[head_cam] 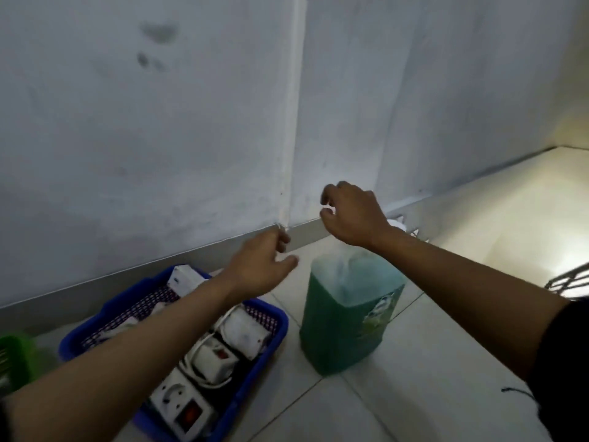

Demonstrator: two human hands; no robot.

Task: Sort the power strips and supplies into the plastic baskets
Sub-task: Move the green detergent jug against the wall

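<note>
The head view looks down at a white tiled floor (366, 406) where it meets a pale grey wall (159, 138) with a metal strip along its foot. The whole picture is soft with blur, so small print and fine detail cannot be read. The left hand (261, 269) reaches forward over the floor, fingers loosely curled and holding nothing that can be seen; its forearm crosses the blue basket (271, 342) and hides much of what lies in it. The basket sits near the wall at lower left, its near corner cut off by the bottom edge. Inside it, white power strips (188, 406) with red switches lie side by side with coiled white cords, and a white box (185, 277) leans at the far end. A green basket (12, 355) shows only as a sliver at the left edge. The right hand (350, 212) hovers above a green jug (347, 317) of liquid, fingers bent and apart, gripping nothing; the wrist covers the jug's top, so its cap is hardly visible. The jug stands on the floor just right of the blue basket, not touching it. A dark sleeve (564, 371) fills the right edge, and a dark wire object above it is too cropped to identify.
</note>
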